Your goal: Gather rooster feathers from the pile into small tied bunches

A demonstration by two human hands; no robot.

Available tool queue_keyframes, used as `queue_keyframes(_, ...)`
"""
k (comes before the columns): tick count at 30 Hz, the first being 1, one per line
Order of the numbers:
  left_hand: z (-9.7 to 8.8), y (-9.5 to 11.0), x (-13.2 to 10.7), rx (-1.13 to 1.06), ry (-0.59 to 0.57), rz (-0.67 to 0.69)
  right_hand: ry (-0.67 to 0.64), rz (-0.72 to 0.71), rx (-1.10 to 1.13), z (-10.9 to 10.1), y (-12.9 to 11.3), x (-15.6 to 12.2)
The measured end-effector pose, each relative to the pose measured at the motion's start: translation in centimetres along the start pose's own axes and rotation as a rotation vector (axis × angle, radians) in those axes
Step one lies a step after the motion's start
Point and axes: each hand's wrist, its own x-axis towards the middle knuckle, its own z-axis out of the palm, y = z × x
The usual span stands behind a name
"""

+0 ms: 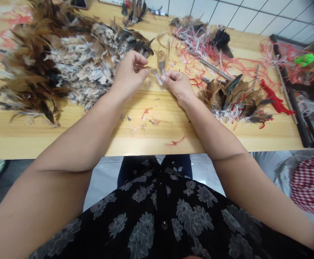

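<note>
Our right hand (179, 85) pinches slim brown-and-grey feathers (161, 64) near their pale ends, best gripped lightly; we cannot tell whether our curled left hand (131, 73) grips.

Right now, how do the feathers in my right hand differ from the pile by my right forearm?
The held feathers are few; the pile has many. The held feathers are pinched in your right hand; the pile lies on the table. Red strands show on the pile, none visibly on the held feathers. Both mix brown with paler parts.
</note>
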Motion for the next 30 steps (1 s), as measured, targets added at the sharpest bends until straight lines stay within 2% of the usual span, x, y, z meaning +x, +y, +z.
queue_keyframes(3, -1.3, 0.4, 0.2, 0.220, 0.136, 0.070, 0.014, -0.016, -0.022, -0.3, 0.2, 0.3)
queue_keyframes(6, -1.8, 1.3, 0.0, 0.331, 0.082, 0.097, 0.004, -0.028, -0.049, -0.6, 0.2, 0.3)
queue_keyframes(9, -1.4, 1.5, -0.5, 0.419, -0.025, 0.085, -0.009, -0.029, -0.067, -0.8, 0.1, 0.0)
queue_keyframes(13, -0.4, 0.5, -1.1, 0.351, -0.166, 0.100, 0.012, -0.012, -0.091, -0.8, 0.1, -0.1)
queue_keyframes(17, -0.2, -0.4, -1.1, 0.454, -0.282, 0.064, 0.012, -0.020, -0.103, -0.4, 0.3, 0.0)
queue_keyframes(20, -0.6, -0.8, -0.9, 0.407, -0.252, 0.047, 0.012, -0.050, -0.114, 0.0, 0.8, 0.3)
queue_keyframes(24, -1.0, -0.9, -0.8, 0.254, -0.207, 0.098, 0.009, -0.091, -0.138, 0.1, 1.9, 0.8)
queue_keyframes(30, -0.2, 0.8, -0.8, 0.235, -0.186, 0.104, -0.026, -0.064, -0.100, -0.5, 1.2, 0.6)
